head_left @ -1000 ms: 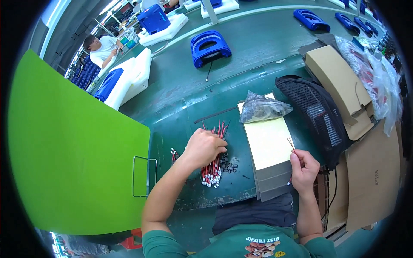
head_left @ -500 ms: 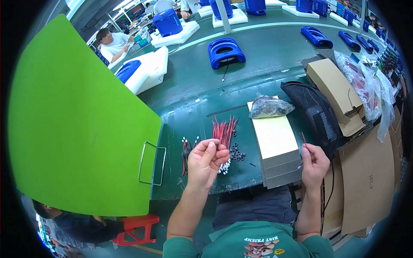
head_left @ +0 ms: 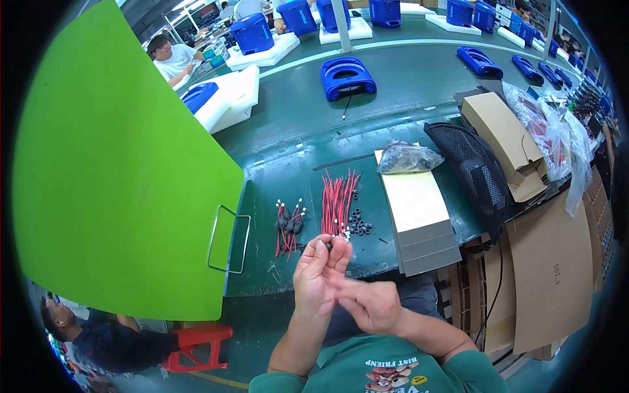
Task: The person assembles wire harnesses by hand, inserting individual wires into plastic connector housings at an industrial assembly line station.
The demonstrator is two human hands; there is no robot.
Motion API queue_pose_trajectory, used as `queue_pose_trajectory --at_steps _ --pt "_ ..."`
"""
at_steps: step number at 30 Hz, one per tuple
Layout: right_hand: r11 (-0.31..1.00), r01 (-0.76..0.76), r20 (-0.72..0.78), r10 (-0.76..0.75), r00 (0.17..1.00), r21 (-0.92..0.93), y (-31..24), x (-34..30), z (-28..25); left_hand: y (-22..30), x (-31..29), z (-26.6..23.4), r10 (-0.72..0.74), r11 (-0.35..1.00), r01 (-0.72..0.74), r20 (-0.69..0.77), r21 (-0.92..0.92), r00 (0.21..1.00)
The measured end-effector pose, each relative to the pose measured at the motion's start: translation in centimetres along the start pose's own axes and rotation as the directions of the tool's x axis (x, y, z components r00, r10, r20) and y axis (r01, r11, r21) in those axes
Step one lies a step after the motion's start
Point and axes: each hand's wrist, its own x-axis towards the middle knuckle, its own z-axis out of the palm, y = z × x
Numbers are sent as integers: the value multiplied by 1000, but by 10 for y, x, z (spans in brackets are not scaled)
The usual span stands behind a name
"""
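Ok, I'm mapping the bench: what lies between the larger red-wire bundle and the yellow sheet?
Head view: small black rings beside the bundle and a dark sliver nearer the sheet.

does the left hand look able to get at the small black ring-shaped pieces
Probably yes: the left hand is close by, and the small black ring-shaped pieces lie uncovered on the green tabletop, though that hand may hold something.

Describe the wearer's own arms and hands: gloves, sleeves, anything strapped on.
Left hand and right hand are ungloved; the right is motion-blurred. Bare forearms, no watch, band or cable visible. Short green sleeves belong to a green T-shirt with a cartoon print and lettering.
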Motion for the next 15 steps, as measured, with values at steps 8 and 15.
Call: queue_pose_trajectory --at_steps 8,15 --pt "815 -475 173 442 880 333 -2 0 -17 -5 -13 0 24 998 -32 149 49 988" --pt "729 -594 278 526 804 340 0 -3 -14 -10 -18 5 21 991 -41 152 131 988"
